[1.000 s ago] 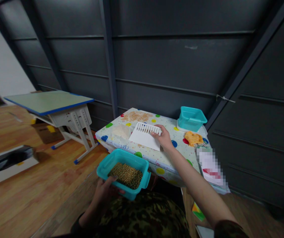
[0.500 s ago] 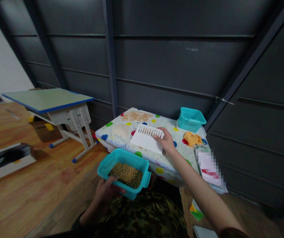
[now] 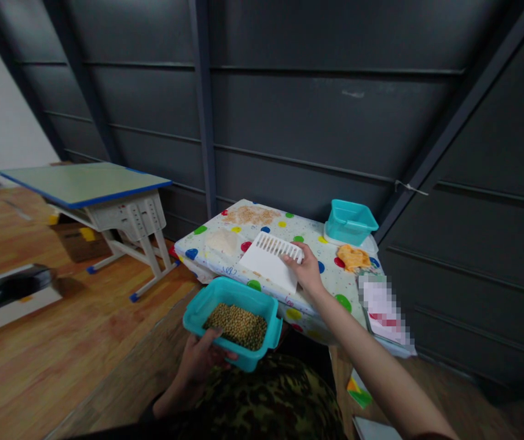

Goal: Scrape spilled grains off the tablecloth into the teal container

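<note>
My left hand (image 3: 200, 355) grips the near-left rim of a teal plastic tub (image 3: 269, 347), thumb over the edge. Small round green-brown beans (image 3: 237, 327) cover the tub's bottom; the tub is held in front of the table's near edge. Over the tabletop, my right hand (image 3: 306, 269) is closed on the right end of a white slotted scoop (image 3: 266, 269), a flat plate with a row of slots along its far side. A few tan bits lie on its plate. The fingers under the scoop are partly hidden.
On the spotted tablecloth (image 3: 298, 226) lie scattered tan grains (image 3: 250, 214), a pale powdery heap (image 3: 222, 242) and an orange cloth (image 3: 354, 258). A second teal tub (image 3: 352, 223) stands at the back right, near a pixelated sheet (image 3: 383, 311). A desk (image 3: 88, 183) stands left; a dark wall rises behind.
The bean tub has shifted slightly right and down in view. The white scoop has tilted a little, and tan bits now show on its plate. Both hands keep their hold.
</note>
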Motion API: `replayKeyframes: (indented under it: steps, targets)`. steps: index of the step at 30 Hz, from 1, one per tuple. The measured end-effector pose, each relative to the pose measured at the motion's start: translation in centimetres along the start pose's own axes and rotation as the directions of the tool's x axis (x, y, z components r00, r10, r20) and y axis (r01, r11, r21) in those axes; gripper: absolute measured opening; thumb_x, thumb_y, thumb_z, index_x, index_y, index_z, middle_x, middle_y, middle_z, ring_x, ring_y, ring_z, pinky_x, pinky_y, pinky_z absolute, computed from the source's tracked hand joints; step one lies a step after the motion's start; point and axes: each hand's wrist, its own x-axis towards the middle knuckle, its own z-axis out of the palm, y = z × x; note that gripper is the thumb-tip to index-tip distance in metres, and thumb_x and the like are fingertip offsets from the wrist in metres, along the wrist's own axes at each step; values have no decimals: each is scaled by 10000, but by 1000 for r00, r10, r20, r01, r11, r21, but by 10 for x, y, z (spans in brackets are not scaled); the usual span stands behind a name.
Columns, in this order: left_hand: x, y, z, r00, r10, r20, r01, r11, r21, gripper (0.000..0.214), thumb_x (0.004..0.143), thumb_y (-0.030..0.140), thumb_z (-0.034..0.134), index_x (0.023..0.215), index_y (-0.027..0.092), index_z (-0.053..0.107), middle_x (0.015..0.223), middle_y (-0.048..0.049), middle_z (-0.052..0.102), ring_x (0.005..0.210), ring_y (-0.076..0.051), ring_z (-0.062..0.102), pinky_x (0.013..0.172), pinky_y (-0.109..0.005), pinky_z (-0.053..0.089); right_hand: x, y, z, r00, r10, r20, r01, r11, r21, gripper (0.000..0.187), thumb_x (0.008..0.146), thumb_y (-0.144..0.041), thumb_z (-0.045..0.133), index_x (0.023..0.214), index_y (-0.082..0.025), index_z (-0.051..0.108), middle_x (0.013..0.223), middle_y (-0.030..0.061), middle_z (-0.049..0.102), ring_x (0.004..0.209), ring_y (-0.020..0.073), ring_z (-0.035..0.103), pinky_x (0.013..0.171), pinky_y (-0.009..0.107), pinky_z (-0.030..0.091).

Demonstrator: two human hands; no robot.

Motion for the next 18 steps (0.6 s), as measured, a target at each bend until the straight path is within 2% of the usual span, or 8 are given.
replayKeyframes:
  steps: [5,9,14,18]
  targets:
    - [11,-2,-6,1000,13,3,-13,1000,0,372,649,409,916,840,233,650,466,18,708,368,-209,653,373,-287,507,-5,0,3,1000,7,-23,-7,1000,-6,538,751,-533,851,1194,-256,721,1109,92,807,1028,333,739,910,474,617]
    - [24,-1,-13,999,8,50,-9,1000,30,379,632,414,935,779,239,632,467,-6,709,369,-215,642,359,-300,509,-6,-1,9,999,25,22,-25,999,26,547,760,-539,851,1210,-258,718,1086,84,808,999,319,739,879,458,613]
    - [33,-2,-19,998,15,62,-16,999,29,330,698,403,899,825,237,645,446,10,682,369,-246,657,370,-321,517,-6,-5,14,999,29,25,-30,998,51,549,741,-523,859,1199,-257,711,1103,82,809,1015,318,740,882,450,597]
    - [29,3,-14,997,4,75,-7,1000,29,343,699,388,886,889,236,645,474,17,704,377,-250,676,372,-318,524,-5,-8,14,999,42,24,-42,999,10,523,727,-476,863,1180,-262,713,1085,76,814,1006,319,740,895,456,597]
